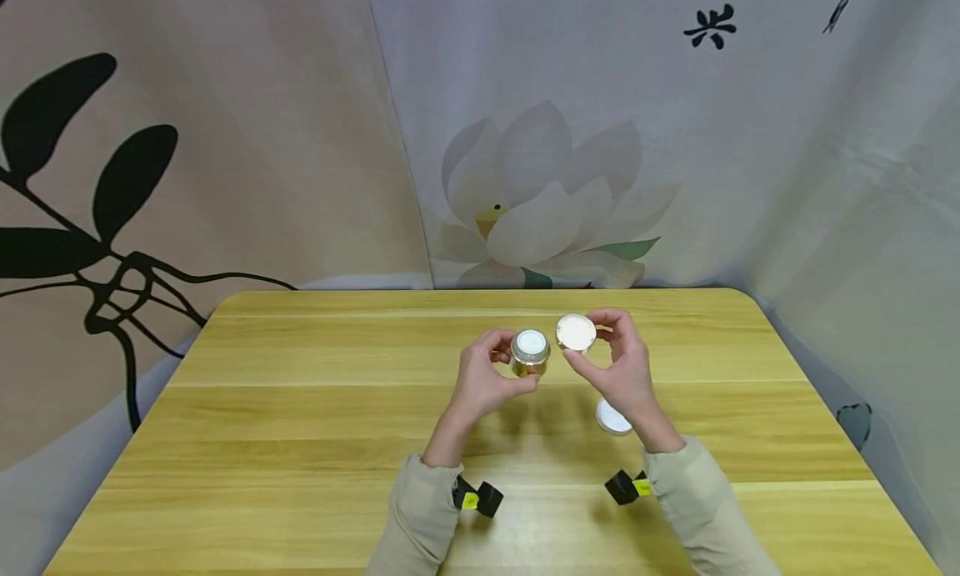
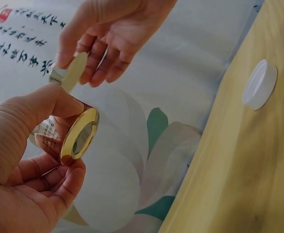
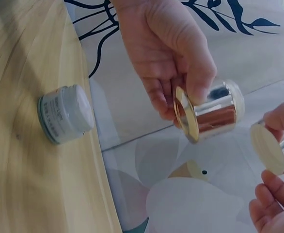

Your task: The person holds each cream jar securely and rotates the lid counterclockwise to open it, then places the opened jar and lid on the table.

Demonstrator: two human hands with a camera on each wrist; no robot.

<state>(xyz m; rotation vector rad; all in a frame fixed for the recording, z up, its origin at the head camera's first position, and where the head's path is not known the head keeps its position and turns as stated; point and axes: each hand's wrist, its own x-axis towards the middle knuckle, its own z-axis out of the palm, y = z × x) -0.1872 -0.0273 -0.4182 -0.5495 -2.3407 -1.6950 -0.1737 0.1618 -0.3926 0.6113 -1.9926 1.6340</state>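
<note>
My left hand (image 1: 487,376) holds a small shiny gold cosmetic jar (image 1: 530,359) upright above the table, thumb on one side and fingers on the other. White shows at its uncapped top. Beside it, my right hand (image 1: 618,363) pinches a round gold lid (image 1: 576,333) by its edge, the pale inner face showing. Jar and lid are slightly apart. Below the right wrist a white round lid (image 1: 613,418) rests on the table, partly covered by the arm. It is also in the left wrist view. The right wrist view shows a frosted glass jar (image 3: 64,115) standing on the table.
The wooden table (image 1: 315,443) reaches back to a printed cloth backdrop (image 1: 300,142) with a flower and dark leaves. A black wrist camera (image 1: 490,499) sits at the left cuff, another camera (image 1: 621,487) at the right cuff.
</note>
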